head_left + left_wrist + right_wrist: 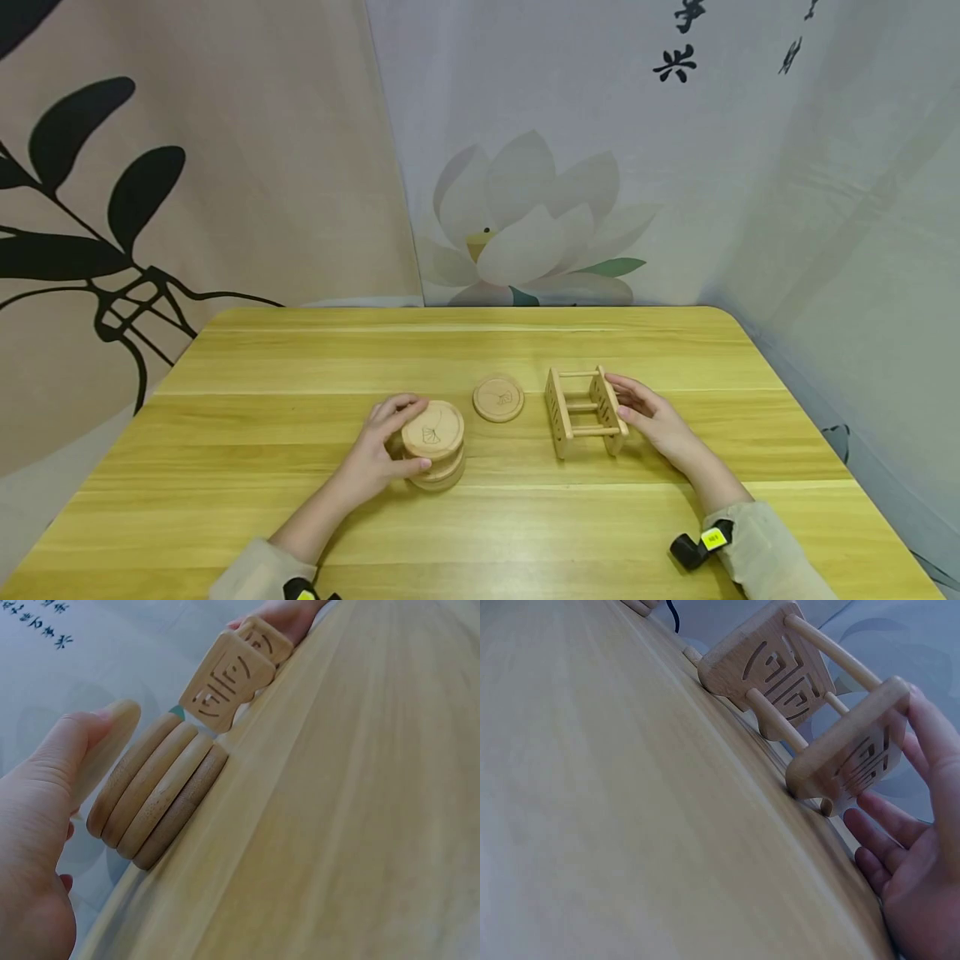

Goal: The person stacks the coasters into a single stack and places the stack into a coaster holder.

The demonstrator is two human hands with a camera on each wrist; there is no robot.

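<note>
My left hand [377,452] pinches a round wooden coaster [432,429] with a line drawing on its face. Below it stands a stack of several coasters [161,791]; in the left wrist view the held one is tilted and apart from the stack. Over on the right, my right hand [660,422] touches the right side panel of a wooden coaster rack [587,407]. This rack has two cut-out panels joined by round bars, with no coaster between them. In the right wrist view, the thumb [932,727] meets the panel's upper corner and the other fingers lie loosely beside it.
A single coaster [498,398] lies flat between the stack and the rack. All stand on a wood-grain table [487,550]. Behind its far edge hangs a printed cloth [540,208] with a lotus and dark leaves.
</note>
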